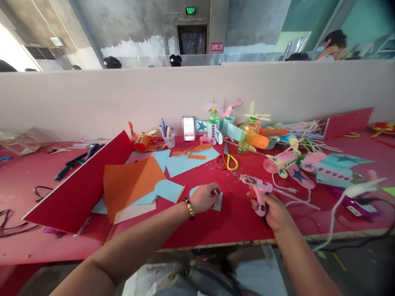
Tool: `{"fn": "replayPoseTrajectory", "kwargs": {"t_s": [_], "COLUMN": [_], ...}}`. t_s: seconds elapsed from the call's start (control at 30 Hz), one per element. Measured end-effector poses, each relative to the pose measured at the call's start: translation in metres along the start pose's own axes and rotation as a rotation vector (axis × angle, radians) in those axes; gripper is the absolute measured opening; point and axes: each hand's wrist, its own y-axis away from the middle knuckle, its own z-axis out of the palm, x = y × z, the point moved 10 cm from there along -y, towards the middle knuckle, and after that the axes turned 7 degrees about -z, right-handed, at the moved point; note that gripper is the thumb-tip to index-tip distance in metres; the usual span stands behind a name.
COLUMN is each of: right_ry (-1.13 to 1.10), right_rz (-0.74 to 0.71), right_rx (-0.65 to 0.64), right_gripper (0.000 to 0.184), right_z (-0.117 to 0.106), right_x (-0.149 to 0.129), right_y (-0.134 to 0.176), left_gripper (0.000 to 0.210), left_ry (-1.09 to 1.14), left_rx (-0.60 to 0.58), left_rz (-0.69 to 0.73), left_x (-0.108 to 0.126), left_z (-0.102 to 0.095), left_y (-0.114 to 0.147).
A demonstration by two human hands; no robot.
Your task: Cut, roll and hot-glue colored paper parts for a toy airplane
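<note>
My right hand (276, 211) is wrapped round the grip of a pink hot glue gun (261, 192), fingers near its orange trigger. The gun's nozzle points left and away from me, and a long clear glue stick (298, 198) reaches out behind it. My left hand (205, 197), with a beaded bracelet at the wrist, is over a small light blue paper piece (218, 204). Its fingers are curled in a pinch; what lies between them is hidden. Scissors (227, 161) with red and yellow handles lie beyond both hands.
Orange paper (132, 185) and blue sheets (191, 162) lie left and ahead. A red board (89, 189) leans at the left. Bottle airplanes (333, 170) crowd the right and back, near a white cable (331, 222). A pen cup (169, 141) stands by the partition.
</note>
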Motion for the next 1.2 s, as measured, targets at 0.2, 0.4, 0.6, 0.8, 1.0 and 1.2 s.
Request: {"fn": "replayPoseTrajectory", "kwargs": {"t_s": [0.2,0.4,0.6,0.8,1.0,1.2], "right_ry": [-0.020,-0.010,-0.035,-0.049,-0.051,-0.048], "right_rz": [0.000,-0.023,-0.020,-0.014,-0.017,-0.011], "right_rx": [0.010,0.002,-0.012,-0.020,-0.032,-0.051], "right_gripper": [0.019,0.022,0.017,0.018,0.017,0.020], "right_z": [0.000,-0.001,-0.003,0.000,0.002,0.002], "right_x": [0.001,0.000,0.003,0.001,-0.001,0.001], "right_y": [-0.001,-0.001,-0.001,0.000,0.000,-0.001], "left_gripper": [0.015,0.018,0.033,0.052,0.060,0.070], "left_ry": [-0.312,-0.369,-0.350,-0.432,-0.423,-0.314], "left_rx": [0.139,0.124,-0.109,-0.167,-0.227,-0.169], "left_rz": [0.005,0.075,0.512,0.592,0.535,0.473], "left_x": [0.005,0.009,0.029,0.028,0.029,0.022], "left_z": [0.006,-0.003,0.004,0.009,0.009,0.006], "left_y": [-0.002,-0.002,0.023,0.025,0.015,0.004]}}
